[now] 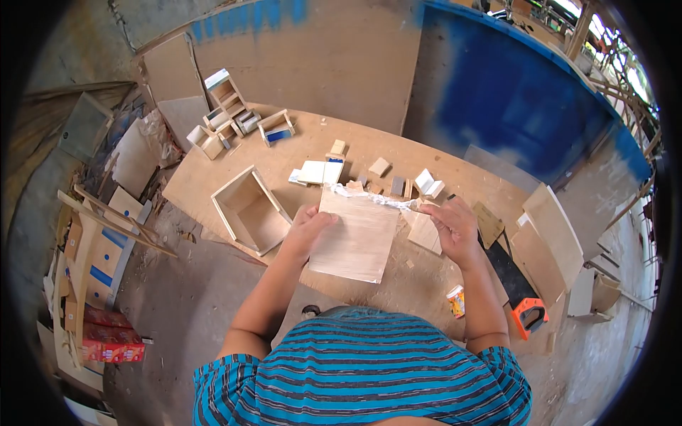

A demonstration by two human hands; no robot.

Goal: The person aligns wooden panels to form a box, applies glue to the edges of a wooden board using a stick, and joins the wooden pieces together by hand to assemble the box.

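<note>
A thin, pale wooden panel [355, 241] is tilted up in front of me over the table. My left hand [311, 233] grips its left edge, thumb on the near face. Along the top edge runs a ragged line of white, paste-like material [366, 197]. My right hand [453, 228] is at the right end of that line, fingers curled and fingertips at the white material. Whether they pinch a small tool is too small to tell. Left of the panel stands an open wooden box [250, 209]. Wood offcuts [380, 167] lie beyond the panel.
A handsaw [527, 316] with an orange handle lies at the right of the wooden table [192, 181]. Near it are a small yellow-and-red packet [456, 302] and leaning boards [543, 245]. Small wooden assemblies [231, 106] stand at the back left. Red cartons [114, 341] sit on the floor, left.
</note>
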